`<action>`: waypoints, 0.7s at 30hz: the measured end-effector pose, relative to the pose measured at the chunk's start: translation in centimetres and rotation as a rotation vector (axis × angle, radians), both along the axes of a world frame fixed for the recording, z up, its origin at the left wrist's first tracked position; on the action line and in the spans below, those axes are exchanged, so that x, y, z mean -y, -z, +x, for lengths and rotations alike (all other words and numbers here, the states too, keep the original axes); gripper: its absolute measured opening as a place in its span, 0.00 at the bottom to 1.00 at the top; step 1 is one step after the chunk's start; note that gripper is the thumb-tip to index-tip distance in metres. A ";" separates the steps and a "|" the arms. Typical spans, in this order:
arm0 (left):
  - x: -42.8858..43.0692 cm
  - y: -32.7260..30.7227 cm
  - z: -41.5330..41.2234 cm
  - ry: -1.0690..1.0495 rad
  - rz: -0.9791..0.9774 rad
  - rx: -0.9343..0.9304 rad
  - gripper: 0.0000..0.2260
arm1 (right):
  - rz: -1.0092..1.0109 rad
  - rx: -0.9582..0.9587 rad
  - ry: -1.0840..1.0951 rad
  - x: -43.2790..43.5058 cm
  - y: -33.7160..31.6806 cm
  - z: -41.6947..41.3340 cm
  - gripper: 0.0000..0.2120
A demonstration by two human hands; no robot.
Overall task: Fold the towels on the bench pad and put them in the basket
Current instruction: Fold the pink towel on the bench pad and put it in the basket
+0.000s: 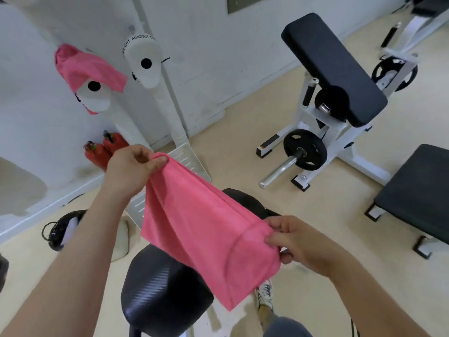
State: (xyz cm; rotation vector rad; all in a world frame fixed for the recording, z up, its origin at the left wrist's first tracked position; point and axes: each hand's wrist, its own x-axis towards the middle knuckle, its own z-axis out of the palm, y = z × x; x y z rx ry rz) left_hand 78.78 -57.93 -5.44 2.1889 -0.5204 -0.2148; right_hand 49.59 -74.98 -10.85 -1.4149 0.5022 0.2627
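A pink towel (206, 229) is held stretched in the air above a black padded seat (160, 295), one top corner pinched by the left grip (131, 169), the other by the right grip (298, 242).

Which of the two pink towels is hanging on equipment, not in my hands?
The upper-left towel, draped over a white pad by the wall. The other towel is pinched between the left hand and right hand.
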 end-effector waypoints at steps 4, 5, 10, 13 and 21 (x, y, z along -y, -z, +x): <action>6.2 8.4 1.9 0.125 0.254 -0.062 0.09 | -0.139 -0.259 0.116 2.2 8.4 1.7 0.08; 7.6 11.0 2.1 0.156 0.318 -0.081 0.09 | -0.188 -0.299 0.148 2.8 10.6 2.1 0.07; 13.6 20.7 3.4 0.224 0.478 -0.094 0.08 | -0.366 -0.327 0.322 5.3 18.7 3.9 0.17; 16.0 23.7 3.8 0.268 0.537 -0.110 0.06 | -0.327 -0.360 0.407 5.7 20.6 4.3 0.10; 16.1 26.4 2.8 0.238 0.537 -0.150 0.06 | -0.336 -0.281 0.850 2.5 20.1 3.6 0.16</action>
